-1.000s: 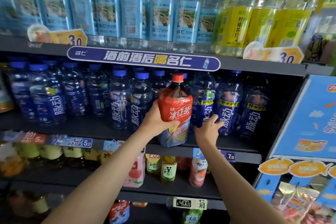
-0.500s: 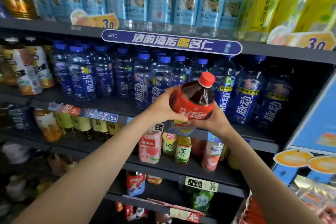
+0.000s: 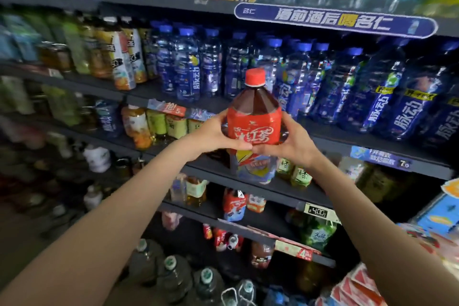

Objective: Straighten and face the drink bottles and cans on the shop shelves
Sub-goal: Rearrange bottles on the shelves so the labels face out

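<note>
At centre frame, a red-capped tea bottle (image 3: 253, 126) is gripped by both hands, left hand (image 3: 211, 135) and right hand (image 3: 291, 143), clear of the blue bottles (image 3: 382, 107) on the shelf (image 3: 347, 143). Relocation seems underway; a matching row must next be found, label outward.

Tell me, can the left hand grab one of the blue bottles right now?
Probably not yet. The left hand and the right hand both grip the tea bottle, held in front of the shelf. The blue bottles stand uncovered behind it, so a freed hand could likely get there.
</note>
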The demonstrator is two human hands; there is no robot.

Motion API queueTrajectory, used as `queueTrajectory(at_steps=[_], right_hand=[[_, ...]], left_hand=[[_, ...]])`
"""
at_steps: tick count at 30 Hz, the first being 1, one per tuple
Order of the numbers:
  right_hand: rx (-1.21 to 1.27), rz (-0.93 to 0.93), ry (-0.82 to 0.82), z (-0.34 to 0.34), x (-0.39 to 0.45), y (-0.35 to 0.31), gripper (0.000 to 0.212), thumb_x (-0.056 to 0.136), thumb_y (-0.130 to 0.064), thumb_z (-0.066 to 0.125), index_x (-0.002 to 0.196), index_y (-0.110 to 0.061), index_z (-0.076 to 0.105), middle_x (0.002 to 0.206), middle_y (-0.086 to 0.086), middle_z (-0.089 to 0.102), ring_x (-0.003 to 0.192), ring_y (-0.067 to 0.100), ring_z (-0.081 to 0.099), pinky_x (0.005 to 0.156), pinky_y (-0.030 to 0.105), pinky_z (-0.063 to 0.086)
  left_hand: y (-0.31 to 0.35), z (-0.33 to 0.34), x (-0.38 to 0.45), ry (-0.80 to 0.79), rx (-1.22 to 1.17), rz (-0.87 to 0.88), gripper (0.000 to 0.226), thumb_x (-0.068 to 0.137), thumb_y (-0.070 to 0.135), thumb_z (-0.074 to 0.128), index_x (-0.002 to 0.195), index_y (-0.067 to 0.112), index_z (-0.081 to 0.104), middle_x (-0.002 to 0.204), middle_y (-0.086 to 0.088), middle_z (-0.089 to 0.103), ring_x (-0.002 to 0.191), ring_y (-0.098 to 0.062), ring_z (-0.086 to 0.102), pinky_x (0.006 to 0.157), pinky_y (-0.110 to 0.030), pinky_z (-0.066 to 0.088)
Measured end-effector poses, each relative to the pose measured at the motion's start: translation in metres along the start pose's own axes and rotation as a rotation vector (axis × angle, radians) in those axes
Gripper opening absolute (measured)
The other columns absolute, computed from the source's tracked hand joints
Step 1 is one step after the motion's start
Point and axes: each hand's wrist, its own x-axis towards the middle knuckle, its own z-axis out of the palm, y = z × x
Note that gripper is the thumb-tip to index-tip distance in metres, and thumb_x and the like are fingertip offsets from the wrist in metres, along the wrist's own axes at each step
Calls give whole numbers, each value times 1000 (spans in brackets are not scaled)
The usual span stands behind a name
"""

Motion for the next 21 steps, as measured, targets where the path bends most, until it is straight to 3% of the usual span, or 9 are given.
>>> queueTrajectory(at_steps=[4,6,9,13,15,18,20,21], right_hand=[[-46,83,-61,85,-10,0,79,59,-23,88,125,-18,45,108,-6,59,95,5,57,85,18,45],[1,113,-84,130,-19,10,87,57,-20,89,132,-14,43,113,-2,60,105,14,57,91,23,45],[96,194,-112,195,-36,42,88,57,-6,87,133,-9,42,110,-4,56,103,10,54,81,6,42],[196,343,-50,276,-56,111,88,55,2,86,131,-9,42,112,-1,57,105,13,54,91,25,44],[247,398,6,312,-59,154,88,56,6,85,129,-17,41,114,-1,56,106,15,54,88,21,43],[283,412,76,340,-54,200,88,58,11,81,123,-25,36,115,-4,53,109,13,51,80,10,41],[299,389,94,352,-49,234,89,60,12,79,127,-26,34,119,-3,51,111,12,49,81,12,41],[320,389,112,356,-47,248,91,60,12,79,129,-27,33,122,-2,51,113,13,49,82,13,42]], left_hand=[[-56,-41,-42,6,26,-33,76,63,7,84,124,25,42,103,17,56,96,-1,55,75,-9,44],[-95,-51,-60,1,40,-52,91,54,8,89,127,25,38,112,11,55,106,-8,54,89,-21,46],[-164,-51,-79,67,53,-96,96,35,33,84,119,28,38,121,-1,52,117,-17,50,103,-35,39],[-250,-37,-84,37,151,-225,105,46,29,86,137,14,35,130,-9,52,121,-23,50,99,-28,38],[-299,-25,-74,45,102,-194,100,46,24,86,133,9,39,127,-10,55,115,-19,52,96,-22,39],[-345,-7,-58,43,48,-204,87,59,-1,83,133,9,38,125,-7,53,109,-14,50,90,-13,41],[-376,5,-39,54,-28,-174,92,52,2,86,130,11,39,127,-5,50,111,-10,46,87,-8,40],[-390,11,-29,60,-34,-163,96,46,9,88,129,13,39,129,-4,49,113,-11,46,90,-11,39]])
